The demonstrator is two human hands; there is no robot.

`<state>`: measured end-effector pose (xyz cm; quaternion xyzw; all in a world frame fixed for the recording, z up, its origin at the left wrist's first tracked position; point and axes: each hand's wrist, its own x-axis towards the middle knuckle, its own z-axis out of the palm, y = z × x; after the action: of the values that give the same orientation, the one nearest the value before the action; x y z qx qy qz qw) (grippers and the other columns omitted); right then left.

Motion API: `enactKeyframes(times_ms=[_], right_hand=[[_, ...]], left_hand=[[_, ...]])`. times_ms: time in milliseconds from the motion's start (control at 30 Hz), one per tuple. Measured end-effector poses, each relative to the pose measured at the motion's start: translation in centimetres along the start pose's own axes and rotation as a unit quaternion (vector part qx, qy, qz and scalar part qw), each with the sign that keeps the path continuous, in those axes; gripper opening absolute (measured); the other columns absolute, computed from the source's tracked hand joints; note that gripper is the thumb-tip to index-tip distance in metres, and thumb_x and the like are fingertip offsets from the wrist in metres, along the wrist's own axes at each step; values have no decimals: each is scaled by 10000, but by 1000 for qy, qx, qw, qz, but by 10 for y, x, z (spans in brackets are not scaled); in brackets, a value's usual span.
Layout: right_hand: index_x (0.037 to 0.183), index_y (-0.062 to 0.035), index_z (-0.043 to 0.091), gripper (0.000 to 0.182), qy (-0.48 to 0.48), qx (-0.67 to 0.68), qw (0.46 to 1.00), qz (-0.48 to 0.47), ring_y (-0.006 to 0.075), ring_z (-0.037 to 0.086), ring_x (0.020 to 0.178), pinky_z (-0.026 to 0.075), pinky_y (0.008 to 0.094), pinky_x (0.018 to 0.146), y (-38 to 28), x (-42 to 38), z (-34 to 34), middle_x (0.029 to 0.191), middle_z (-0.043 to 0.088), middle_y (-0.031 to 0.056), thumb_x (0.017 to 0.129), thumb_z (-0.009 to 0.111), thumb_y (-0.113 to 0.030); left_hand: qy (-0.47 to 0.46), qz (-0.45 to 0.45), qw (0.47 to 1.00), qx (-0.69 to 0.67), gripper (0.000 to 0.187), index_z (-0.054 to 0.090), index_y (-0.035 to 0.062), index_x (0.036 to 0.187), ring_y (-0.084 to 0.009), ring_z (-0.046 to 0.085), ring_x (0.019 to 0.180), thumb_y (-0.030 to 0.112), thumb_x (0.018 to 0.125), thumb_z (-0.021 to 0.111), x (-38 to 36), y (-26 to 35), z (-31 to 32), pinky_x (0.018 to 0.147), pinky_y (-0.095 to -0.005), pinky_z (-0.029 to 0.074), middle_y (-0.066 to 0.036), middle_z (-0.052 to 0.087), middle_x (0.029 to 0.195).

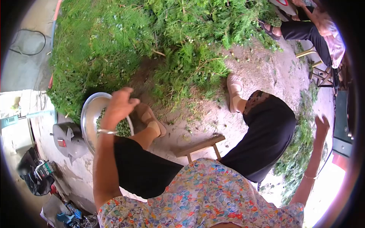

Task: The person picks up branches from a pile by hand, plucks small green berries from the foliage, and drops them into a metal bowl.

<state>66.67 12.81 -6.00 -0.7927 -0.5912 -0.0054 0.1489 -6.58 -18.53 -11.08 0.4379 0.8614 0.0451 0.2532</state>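
Above a shiny metal bowl (88, 121) is my left hand (119, 106), its fingers apart and somewhat curled, with nothing visible in them. Small green berries or cones (123, 128) lie in the bowl, partly hidden by my hand and forearm. Out to the far right, my right hand (322, 126) is raised over the ground with its fingers spread and nothing seen in it. Ahead of my feet lies a big pile of green conifer branches (114, 41) dotted with small pale cones.
Another person (308, 32) sits at the upper right beside a wooden stool (323, 76). A wooden bench piece (201, 146) stands between my legs. A round grey container (67, 138) is left of the bowl. Cut greenery (291, 167) lies at right.
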Motion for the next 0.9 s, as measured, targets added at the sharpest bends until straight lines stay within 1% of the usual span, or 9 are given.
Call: enactKeyframes(times_ms=[33,133,267,400,467,533,600,800,900], right_hand=[[1240,66,478,550,-98,185,978,-18,183,551,1004,414,304,894,-145,-77,-13,1104,600,153,813,653,-232],[1234,57,473,466,-205,345,900,-167,205,555,1048,419,305,933,-285,-135,-7,1115,590,181,860,600,-190],[1091,69,552,356,-293,452,794,-283,209,636,882,501,308,771,-404,-193,0,933,654,170,803,647,-118],[1012,88,561,301,-308,461,756,-348,231,657,743,502,320,657,-436,-208,21,798,661,176,789,648,-95],[1001,95,561,296,-330,431,778,-319,210,646,706,493,314,625,-428,-203,30,770,658,171,790,647,-92],[968,110,565,282,-348,429,789,-268,146,608,635,464,293,555,-424,-199,32,703,644,157,792,649,-93],[965,111,568,284,-349,439,790,-249,136,601,636,463,285,556,-425,-193,32,699,641,152,795,648,-101],[946,115,576,302,-323,486,782,-221,135,572,608,456,292,550,-425,-187,59,681,629,143,817,623,-154],[915,100,593,293,-366,524,746,-185,159,571,612,448,297,544,-431,-187,51,660,614,117,833,592,-182]], left_hand=[[-34,43,998,32,488,577,-19,1119,-341,600,956,284,752,684,14,10,14,833,-391,465,-218,617,1047],[-138,60,987,48,424,603,-30,961,-369,593,890,325,742,682,65,28,78,794,-426,459,-230,617,936],[-96,31,995,-26,433,579,-80,894,-419,564,923,322,757,665,90,32,168,790,-459,451,-284,581,981],[-38,-32,989,-140,450,579,-94,908,-430,541,997,323,761,661,100,30,250,812,-461,443,-308,552,1072],[250,53,960,-116,309,601,-74,759,-355,643,742,212,726,712,107,33,285,667,-424,520,-228,639,780],[103,-32,960,-259,268,596,-60,732,-302,629,645,188,745,697,102,52,262,597,-399,505,-187,624,700],[-83,-155,847,-502,176,594,-28,702,-160,492,411,110,806,626,98,66,251,436,-338,421,-74,507,502],[-59,-94,706,-699,131,606,-69,822,-120,393,449,57,840,577,79,117,144,472,-300,404,-14,406,517],[-17,-28,714,-699,134,605,-78,824,-108,388,464,50,840,568,51,144,75,476,-279,390,-19,439,537]])
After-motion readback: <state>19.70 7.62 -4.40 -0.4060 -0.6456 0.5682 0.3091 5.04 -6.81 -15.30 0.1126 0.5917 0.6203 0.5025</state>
